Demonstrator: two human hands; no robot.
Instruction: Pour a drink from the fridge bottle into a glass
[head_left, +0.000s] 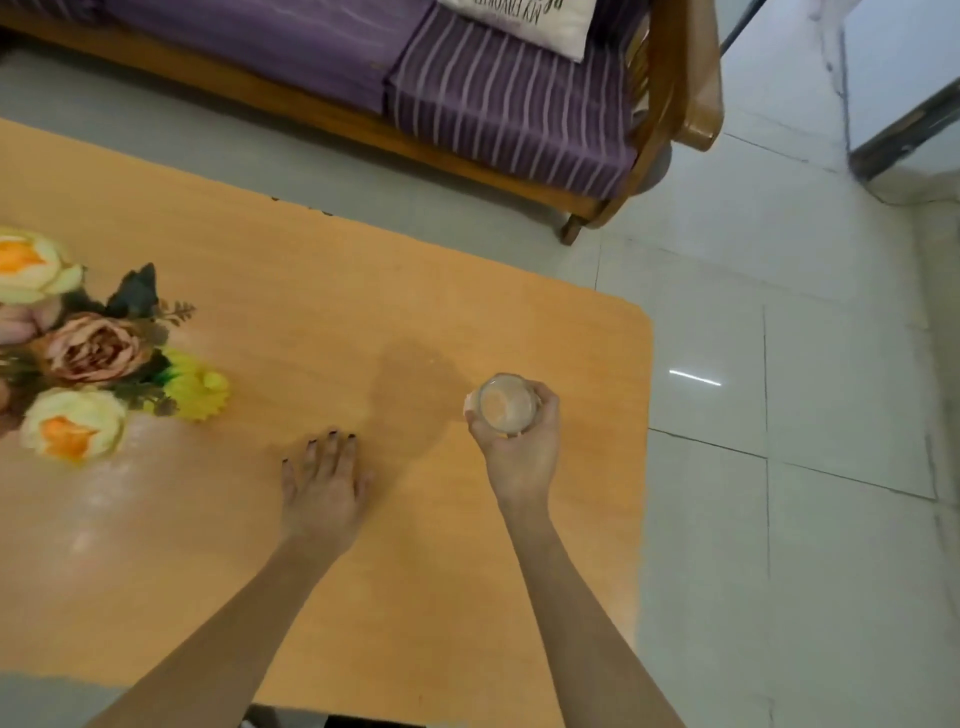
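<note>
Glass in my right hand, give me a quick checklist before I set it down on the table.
1. Grip: right hand wraps the glass, ok.
2. Glass upright, mouth facing up: ok.
3. Table bare under the glass: ok.
4. Room from the table's right edge: some, but the edge is near, ok.
5. Left hand flat on the table, apart from the glass: ok.
6. Flowers far to the left: ok.
7. Fill level and bottle: cannot tell, bottle not in view.

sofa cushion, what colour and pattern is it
Purple with thin pale stripes, on the sofa cushion; the head view shows it.
</note>
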